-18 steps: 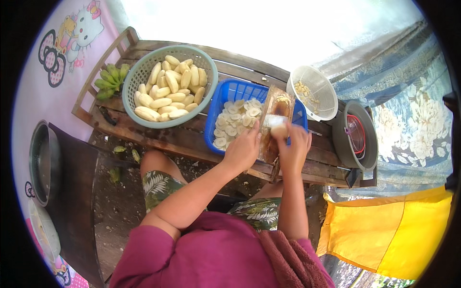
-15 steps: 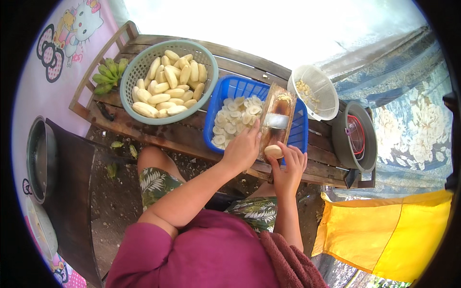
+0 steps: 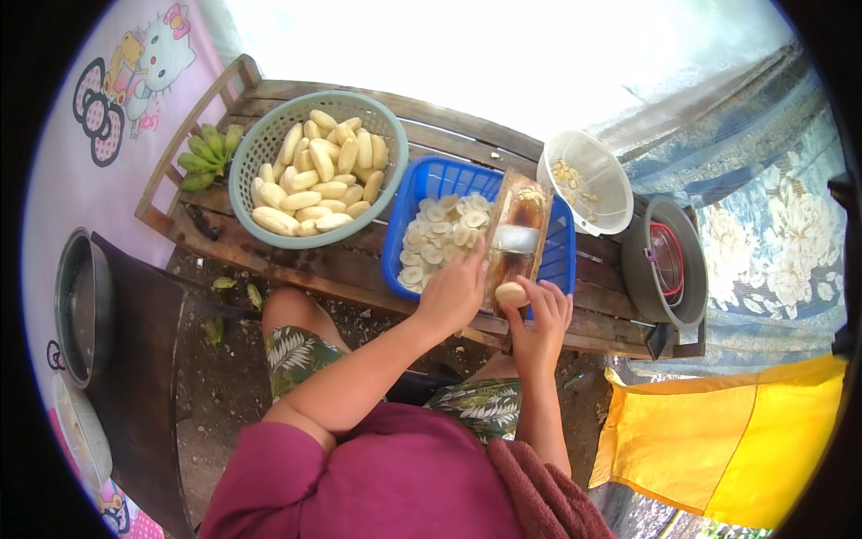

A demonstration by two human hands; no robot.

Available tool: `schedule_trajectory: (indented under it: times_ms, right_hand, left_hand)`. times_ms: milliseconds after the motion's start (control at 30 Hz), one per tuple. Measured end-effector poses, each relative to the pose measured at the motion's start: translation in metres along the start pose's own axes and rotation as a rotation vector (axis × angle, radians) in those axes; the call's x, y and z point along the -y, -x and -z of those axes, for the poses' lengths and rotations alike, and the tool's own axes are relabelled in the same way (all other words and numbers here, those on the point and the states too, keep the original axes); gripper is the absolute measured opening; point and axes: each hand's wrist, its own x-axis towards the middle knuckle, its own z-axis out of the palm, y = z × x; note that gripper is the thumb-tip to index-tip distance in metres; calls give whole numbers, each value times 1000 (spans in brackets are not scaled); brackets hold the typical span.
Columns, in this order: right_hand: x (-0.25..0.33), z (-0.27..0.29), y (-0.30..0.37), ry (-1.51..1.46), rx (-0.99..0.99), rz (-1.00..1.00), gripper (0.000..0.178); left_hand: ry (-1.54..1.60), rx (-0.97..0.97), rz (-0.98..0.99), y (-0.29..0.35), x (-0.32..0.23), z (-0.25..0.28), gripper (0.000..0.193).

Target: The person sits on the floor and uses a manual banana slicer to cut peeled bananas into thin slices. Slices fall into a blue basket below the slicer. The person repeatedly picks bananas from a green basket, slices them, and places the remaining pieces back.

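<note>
A wooden slicer [image 3: 526, 208] with a metal blade plate lies slanted across a blue plastic basket [image 3: 567, 256]. My left hand [image 3: 455, 289] rests against the slicer's left edge, its fingers closed around that side. Between the fingertips of my right hand [image 3: 541, 331], a peeled banana [image 3: 512, 294] presses on the slicer's near end, below the blade; its pale rounded end shows. Thin round banana slices [image 3: 440, 235] are heaped in the basket, left of the slicer. What lies under the slicer is hidden.
On the slatted wooden bench [image 3: 280, 258], a grey-green colander [image 3: 244, 144] of peeled bananas stands left, beside unpeeled green bananas [image 3: 212, 151]. To the right are a white strainer [image 3: 603, 154] with scraps and a grey basin [image 3: 637, 278] holding a red-rimmed container. A dark basin [image 3: 83, 310] stands far left.
The whole scene sits slightly lower in the picture. Both hands, the banana and the slicer keep nearly the same places relative to one another.
</note>
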Motion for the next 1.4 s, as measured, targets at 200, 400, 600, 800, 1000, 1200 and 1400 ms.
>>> schedule_trajectory:
  times_ms: [200,400,600,800,1000,1200,1400]
  right_hand:
    - [-32,-40,-113,-62,-139,-11,36]
    - [-18,-24,-58,6,-130,23,39]
    - [-7,-18,-32,35,-105,66,40]
    - [-31,-49,-121,8,-158,29,37]
    - [-1,-2,-6,-34,-24,9,40]
    - [-24,-35,-84,-72,-109,55,36]
    - [-24,-30,-87,-81,-52,-25,38]
  left_hand:
    - [-20,139,113,1,-6,5,48]
    - [-16,101,89,-2,-8,9,49]
    - [-26,85,65,2,-2,3,49]
    - [-48,116,93,-2,-7,9,49]
    - [-12,105,85,-1,-7,9,49]
    - [-35,122,101,-1,-5,6,48]
    - [-59,44,22,-1,-4,6,49]
